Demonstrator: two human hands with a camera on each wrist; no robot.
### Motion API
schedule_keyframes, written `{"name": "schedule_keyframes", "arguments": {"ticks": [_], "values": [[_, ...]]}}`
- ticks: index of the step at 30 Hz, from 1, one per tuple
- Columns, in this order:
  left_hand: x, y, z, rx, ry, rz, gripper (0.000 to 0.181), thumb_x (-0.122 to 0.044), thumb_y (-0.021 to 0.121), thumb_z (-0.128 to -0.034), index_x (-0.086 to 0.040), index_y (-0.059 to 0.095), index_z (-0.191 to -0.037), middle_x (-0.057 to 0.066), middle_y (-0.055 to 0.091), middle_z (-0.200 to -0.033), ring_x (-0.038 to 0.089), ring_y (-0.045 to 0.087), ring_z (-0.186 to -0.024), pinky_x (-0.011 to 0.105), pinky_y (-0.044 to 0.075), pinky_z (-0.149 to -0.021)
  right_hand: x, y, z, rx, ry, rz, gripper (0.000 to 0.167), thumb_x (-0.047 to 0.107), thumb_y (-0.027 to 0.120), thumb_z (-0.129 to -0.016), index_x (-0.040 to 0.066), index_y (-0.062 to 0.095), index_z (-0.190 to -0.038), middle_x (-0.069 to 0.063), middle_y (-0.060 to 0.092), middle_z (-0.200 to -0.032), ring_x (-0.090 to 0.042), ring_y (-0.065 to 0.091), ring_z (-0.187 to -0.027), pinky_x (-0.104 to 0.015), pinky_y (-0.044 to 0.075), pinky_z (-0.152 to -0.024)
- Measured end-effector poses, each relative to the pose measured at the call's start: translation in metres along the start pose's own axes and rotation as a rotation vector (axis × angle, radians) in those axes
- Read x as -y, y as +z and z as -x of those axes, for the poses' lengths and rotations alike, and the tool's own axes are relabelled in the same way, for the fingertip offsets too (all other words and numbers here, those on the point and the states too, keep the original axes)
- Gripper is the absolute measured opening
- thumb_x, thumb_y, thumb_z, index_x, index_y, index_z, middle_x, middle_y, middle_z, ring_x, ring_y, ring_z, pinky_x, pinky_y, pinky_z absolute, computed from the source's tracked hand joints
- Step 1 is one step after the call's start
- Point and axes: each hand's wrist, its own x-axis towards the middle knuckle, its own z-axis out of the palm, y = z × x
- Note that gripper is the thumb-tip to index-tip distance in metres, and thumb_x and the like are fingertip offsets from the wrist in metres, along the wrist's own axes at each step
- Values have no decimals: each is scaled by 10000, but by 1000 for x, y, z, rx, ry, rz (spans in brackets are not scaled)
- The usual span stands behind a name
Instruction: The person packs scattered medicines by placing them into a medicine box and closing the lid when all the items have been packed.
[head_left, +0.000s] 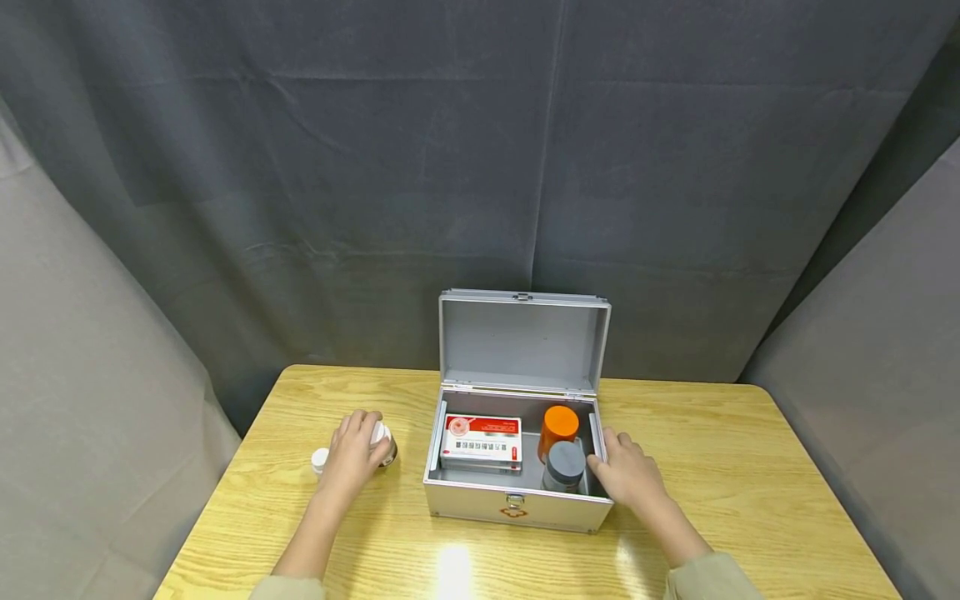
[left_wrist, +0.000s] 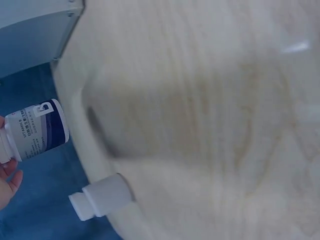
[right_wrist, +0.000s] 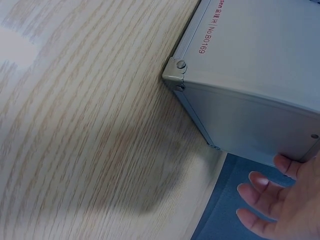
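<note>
My left hand (head_left: 350, 457) grips a white vitamin bottle (left_wrist: 37, 130) with a dark blue label band by its cap end, beside a second white bottle (left_wrist: 106, 196) standing on the table. In the left wrist view the held bottle's base appears raised above the tabletop, with a shadow near it. My right hand (head_left: 626, 468) touches the right rim of an open silver first-aid case (head_left: 480, 504). Its fingers (right_wrist: 260, 181) are loosely bent outside the case's side wall in the right wrist view. The right thumb is hidden there.
Inside the case lie a red-and-white medicine box (head_left: 482, 440), an orange-capped bottle (head_left: 558, 427) and a grey-lidded jar (head_left: 564, 467). The case's lid (head_left: 525, 342) stands upright at the back. A dark curtain (head_left: 480, 167) hangs behind the wooden table (head_left: 712, 467).
</note>
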Motion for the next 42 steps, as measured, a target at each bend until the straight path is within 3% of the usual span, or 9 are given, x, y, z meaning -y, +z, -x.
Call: {"name": "schedule_keyframes", "arguments": {"ticks": [15, 23, 33, 42], "values": [[-48, -35, -24, -126, 97, 12, 338, -164, 645, -775, -35, 594, -1083, 117, 562, -1031, 275, 491, -918, 455, 406, -837, 0, -1, 1, -16, 6, 41, 568, 349, 491, -859, -22, 416, -1281, -280, 479, -1125, -450, 480, -1009, -628, 366, -805], [-74, -49, -30, -139, 174, 30, 318, -152, 643, -773, -50, 593, -1071, 92, 562, -1011, 257, 491, -931, 421, 408, -847, 0, -1, 1, -22, 8, 42, 538, 348, 496, -856, -9, 428, -1252, -263, 480, -1108, -440, 481, -999, -624, 364, -804], [-96, -46, -38, -186, 268, 68, 322, -160, 648, -747, -58, 604, -1049, 62, 558, -976, 236, 490, -879, 391, 421, -746, 4, -4, 3, -21, 16, 42, 532, 336, 501, -848, -9, 429, -1246, -260, 481, -1096, -438, 483, -994, -619, 364, -805], [-109, -38, -41, -134, 316, 64, 329, -179, 635, -772, -73, 591, -1080, 52, 550, -998, 219, 483, -879, 380, 428, -756, 4, -4, 4, -12, 21, 30, 548, 335, 496, -853, -13, 415, -1268, -260, 481, -1103, -433, 481, -1001, -615, 369, -803]]}}
